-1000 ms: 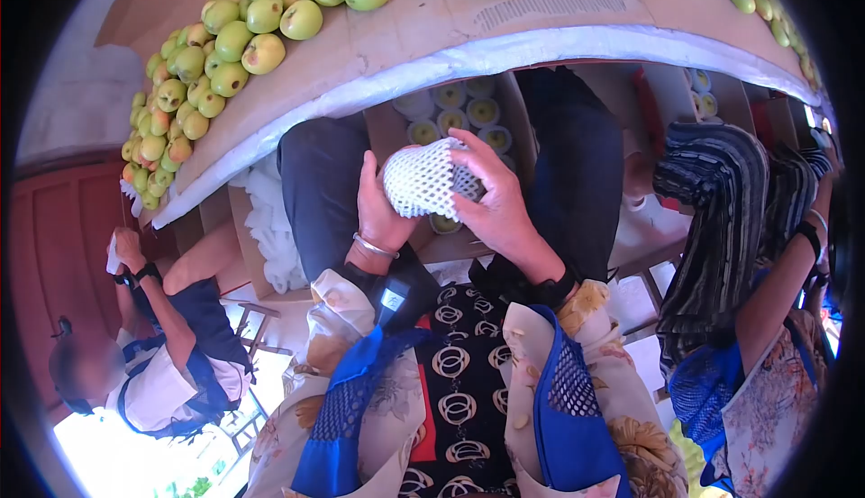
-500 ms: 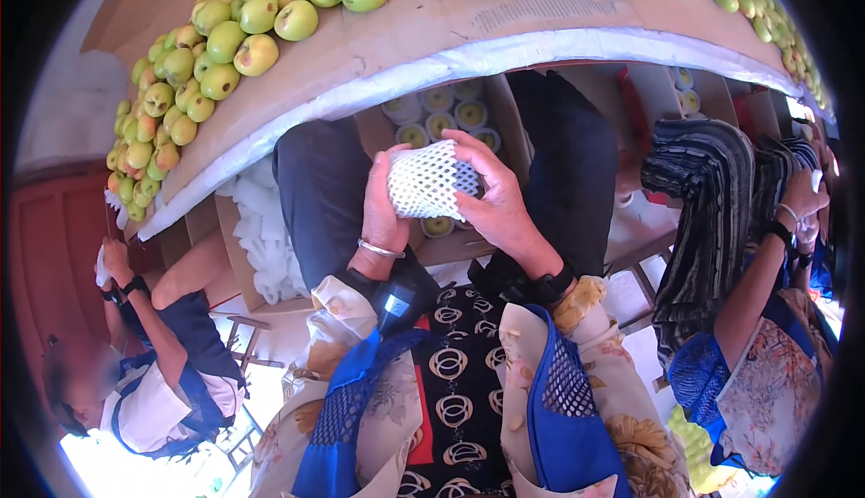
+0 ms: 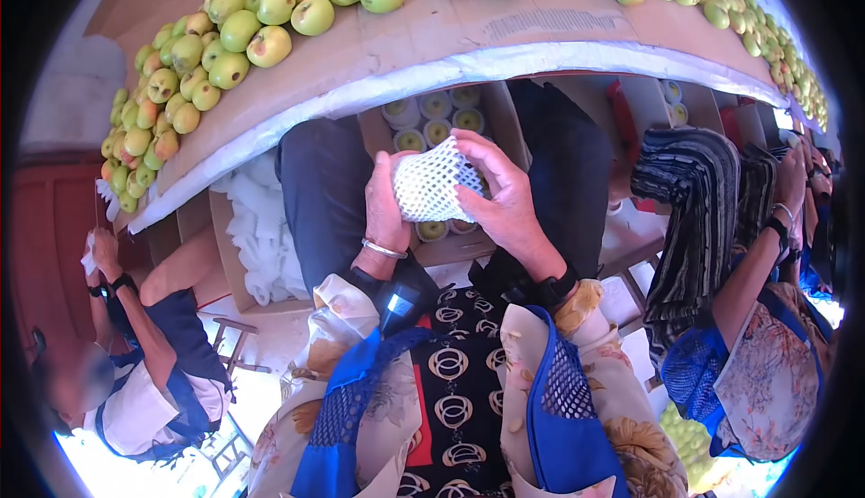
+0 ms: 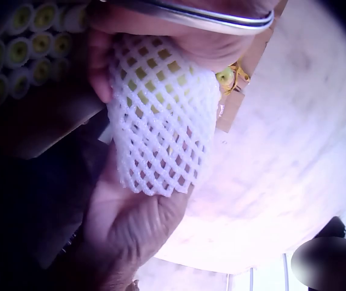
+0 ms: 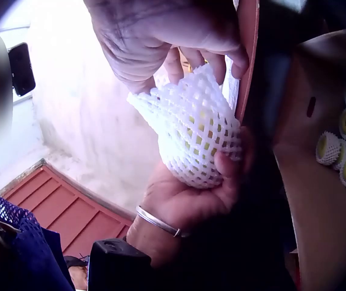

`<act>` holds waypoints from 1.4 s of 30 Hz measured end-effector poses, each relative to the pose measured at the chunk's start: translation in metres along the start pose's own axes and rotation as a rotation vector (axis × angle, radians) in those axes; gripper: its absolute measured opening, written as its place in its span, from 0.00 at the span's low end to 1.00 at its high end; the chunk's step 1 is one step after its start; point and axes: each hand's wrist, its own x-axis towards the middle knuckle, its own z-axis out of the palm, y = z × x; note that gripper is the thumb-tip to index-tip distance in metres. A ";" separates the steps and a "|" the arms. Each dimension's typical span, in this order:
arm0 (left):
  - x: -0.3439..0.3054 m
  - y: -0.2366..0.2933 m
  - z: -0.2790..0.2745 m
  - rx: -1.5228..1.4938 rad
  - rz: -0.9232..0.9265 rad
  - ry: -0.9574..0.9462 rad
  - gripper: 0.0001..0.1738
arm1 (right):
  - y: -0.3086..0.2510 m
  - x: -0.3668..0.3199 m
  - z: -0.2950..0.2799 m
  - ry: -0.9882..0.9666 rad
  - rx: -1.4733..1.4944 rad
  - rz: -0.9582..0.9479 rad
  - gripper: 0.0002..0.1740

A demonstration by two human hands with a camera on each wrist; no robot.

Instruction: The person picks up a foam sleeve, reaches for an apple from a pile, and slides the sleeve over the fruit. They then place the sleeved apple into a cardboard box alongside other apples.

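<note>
Grip: left hand holds 1 apple in 1 foam net | right hand grips net's open end | 1 carton below

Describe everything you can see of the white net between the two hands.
The white net looks like soft foam, with diamond-shaped holes and a jagged rim at its open end. Yellow-green fruit shows through its rounded end, which the left hand cups. The right hand holds the open end. In the head view the net lies sideways, in front of a cardboard box.
</note>
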 end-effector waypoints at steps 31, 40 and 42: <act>-0.005 -0.006 -0.007 0.146 0.075 -0.016 0.08 | -0.007 0.003 0.014 -0.101 -0.209 -0.002 0.26; -0.006 -0.003 -0.006 0.216 0.161 -0.076 0.15 | -0.021 0.014 0.021 -0.164 -0.431 -0.047 0.27; -0.002 -0.005 -0.009 0.180 0.120 -0.038 0.18 | -0.022 0.017 0.020 -0.206 -0.492 -0.053 0.27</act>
